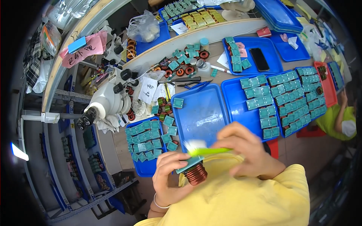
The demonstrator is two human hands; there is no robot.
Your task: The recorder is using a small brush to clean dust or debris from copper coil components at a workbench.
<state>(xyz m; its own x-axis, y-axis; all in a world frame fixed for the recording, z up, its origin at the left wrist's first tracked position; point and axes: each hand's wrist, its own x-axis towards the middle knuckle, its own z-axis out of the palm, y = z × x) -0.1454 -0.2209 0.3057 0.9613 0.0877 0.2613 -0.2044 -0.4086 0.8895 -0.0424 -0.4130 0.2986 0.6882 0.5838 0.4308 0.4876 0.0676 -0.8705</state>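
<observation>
Pinching a green circuit board (190, 164) with a copper-wound coil (197, 174) beneath it, the left grip (168, 176) sets its fingers along the board's left edge and its thumb low beside the windings; whether the thumb touches them is unclear. The assembly is held up, tilted, in front of the yellow shirt (245, 192), on the near side of the large blue tray (200, 115). The right grip (243, 147), blurred, is closed on a lime-green brush (211, 151), its white bristles (195, 144) just above the board; contact cannot be told.

The coil is probably the heavy, stiff end, dragging the assembly downward, and its smooth wire may feel slippery. The board looks light and rigid, likely to suffer if flexed. The surest hold seems to be by the board's edges, with the coil supported from below. The brush should be light, its bristles yielding.
</observation>
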